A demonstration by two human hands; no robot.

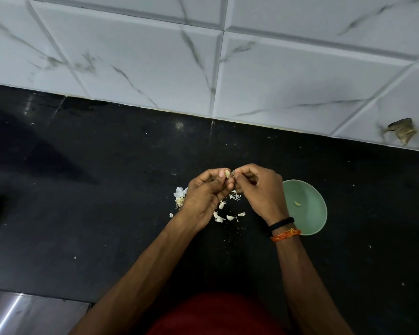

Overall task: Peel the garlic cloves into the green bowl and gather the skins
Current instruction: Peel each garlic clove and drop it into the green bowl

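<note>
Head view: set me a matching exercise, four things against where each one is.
Things:
1. bowl
2. peeled clove
3. skins
4. clove being peeled

Places:
A. inside the bowl
B. pinched between both hands' fingertips
C. on the counter, beside the right wrist
D. loose on the counter under the hands

Pairs: 1-C, 2-A, 3-D, 4-B

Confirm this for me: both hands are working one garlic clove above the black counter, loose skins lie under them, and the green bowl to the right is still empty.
Not quite. The green bowl is not empty: the head view shows one peeled clove lying inside it. The rest holds: the left hand and right hand pinch one garlic clove above the black counter, with loose skins beneath.
</note>
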